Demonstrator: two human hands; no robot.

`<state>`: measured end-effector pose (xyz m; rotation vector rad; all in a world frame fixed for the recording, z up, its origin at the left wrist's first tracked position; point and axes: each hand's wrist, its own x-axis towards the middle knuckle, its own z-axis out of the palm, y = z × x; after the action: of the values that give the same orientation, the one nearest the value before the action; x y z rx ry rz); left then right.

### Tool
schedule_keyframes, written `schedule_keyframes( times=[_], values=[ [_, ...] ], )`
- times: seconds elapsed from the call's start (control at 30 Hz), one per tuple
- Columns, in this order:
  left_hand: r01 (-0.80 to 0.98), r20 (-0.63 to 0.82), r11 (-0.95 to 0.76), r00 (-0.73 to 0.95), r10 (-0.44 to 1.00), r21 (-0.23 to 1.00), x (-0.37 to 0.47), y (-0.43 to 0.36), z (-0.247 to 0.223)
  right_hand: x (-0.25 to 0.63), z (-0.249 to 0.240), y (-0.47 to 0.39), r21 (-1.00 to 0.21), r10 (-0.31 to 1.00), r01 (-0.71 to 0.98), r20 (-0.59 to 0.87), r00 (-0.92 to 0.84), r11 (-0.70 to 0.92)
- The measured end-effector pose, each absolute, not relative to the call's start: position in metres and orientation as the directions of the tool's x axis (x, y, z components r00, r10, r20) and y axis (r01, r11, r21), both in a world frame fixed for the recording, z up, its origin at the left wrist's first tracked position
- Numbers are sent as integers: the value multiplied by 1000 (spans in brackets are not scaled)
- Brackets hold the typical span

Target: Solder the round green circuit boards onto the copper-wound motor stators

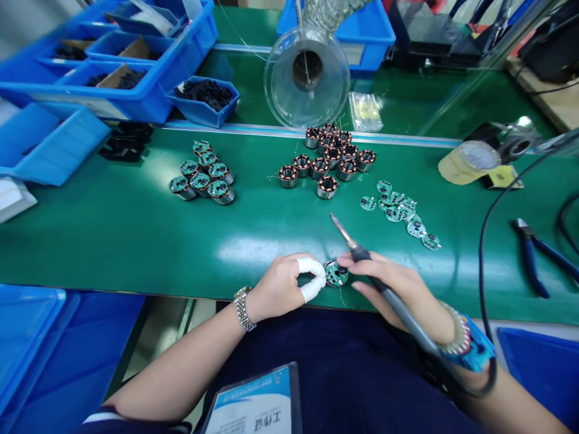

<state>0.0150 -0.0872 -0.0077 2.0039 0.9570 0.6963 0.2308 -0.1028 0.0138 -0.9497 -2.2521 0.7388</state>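
My left hand (286, 286), with white covers on thumb and forefinger, pinches the left edge of a round green circuit board on a motor core (336, 273) near the table's front edge. A soldering iron (355, 244) lies in my right hand (398, 286), its tip pointing up and left above the table. The fingertips of that hand are at the right side of the board. Bare copper-wound cores (327, 187) stand in a group farther back. Loose round boards (416, 227) lie to the right, and cores topped with boards (220, 191) stand to the left.
Blue parts bins (156, 90) fill the back left. A clear fume hood (307, 78) hangs at the back middle. Blue-handled cutters (534, 259), a yellowish round container (468, 161) and the iron's black cable (482, 259) are on the right. The green table's front edge runs below my hands.
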Motion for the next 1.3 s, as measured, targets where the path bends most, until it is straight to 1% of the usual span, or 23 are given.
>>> schedule_keyframes(
  times=[0.07, 0.13, 0.17, 0.27, 0.33, 0.43, 0.5, 0.6, 0.67, 0.7, 0.73, 0.77, 0.8, 0.83, 0.87, 0.9, 0.97, 1.03, 1.17, 1.3],
  values=[
    [381, 138, -407, 567, 812, 830, 15, -86, -7, 228, 10, -92, -681, 686, 399, 213, -696, 615],
    [377, 149, -420, 572, 807, 826, 14, -84, -7, 227, 6, -85, -696, 639, 365, 175, -749, 618],
    [376, 159, -430, 572, 805, 821, 12, -84, -6, 227, 4, -84, -700, 636, 363, 168, -753, 615],
    [419, 232, -487, 526, 818, 766, 6, -88, -7, 227, 0, -89, -693, 691, 406, 184, -699, 595],
    [467, 314, -559, 503, 805, 685, 3, -94, -10, 225, -3, -96, -682, 736, 443, 210, -644, 582],
    [463, 378, -677, 584, 718, 572, 3, -106, -16, 222, -6, -105, -667, 785, 481, 265, -560, 569],
    [417, 383, -714, 634, 672, 563, 6, -111, -19, 221, -7, -108, -671, 806, 494, 282, -520, 553],
    [351, 389, -688, 624, 677, 635, 12, -114, -19, 219, -8, -110, -689, 825, 496, 279, -492, 529],
    [325, 317, -577, 589, 743, 749, 16, -113, -15, 218, -8, -111, -690, 830, 501, 279, -483, 523],
    [316, 230, -464, 562, 794, 828, 18, -112, -13, 217, -8, -112, -684, 833, 509, 282, -476, 523],
    [297, 107, -302, 531, 841, 906, 19, -111, -10, 216, -9, -114, -675, 838, 522, 286, -465, 521],
    [262, -42, -104, 496, 867, 959, 21, -109, -8, 214, -10, -116, -662, 843, 540, 295, -450, 520],
    [207, -190, 103, 464, 865, 973, 22, -108, -6, 212, -11, -118, -646, 850, 562, 306, -429, 517],
    [140, -314, 281, 441, 841, 949, 24, -106, -4, 210, -13, -120, -630, 855, 582, 318, -410, 514],
    [72, -404, 415, 430, 807, 907, 25, -104, -3, 208, -14, -122, -619, 860, 599, 328, -392, 509],
    [18, -460, 501, 425, 779, 865, 26, -102, -2, 207, -15, -123, -613, 863, 608, 335, -379, 505],
    [-37, -508, 575, 424, 750, 818, 26, -99, -2, 205, -15, -124, -619, 864, 604, 335, -375, 502],
    [-40, -521, 595, 437, 733, 803, 26, -95, -2, 204, -12, -121, -633, 863, 587, 335, -379, 504],
    [-19, -518, 588, 451, 727, 808, 25, -92, -3, 202, -4, -108, -657, 849, 537, 394, -353, 529],
    [-20, -509, 571, 426, 748, 821, 26, -92, -3, 194, 0, -98, -691, 824, 456, 405, -397, 560]
  ],
)
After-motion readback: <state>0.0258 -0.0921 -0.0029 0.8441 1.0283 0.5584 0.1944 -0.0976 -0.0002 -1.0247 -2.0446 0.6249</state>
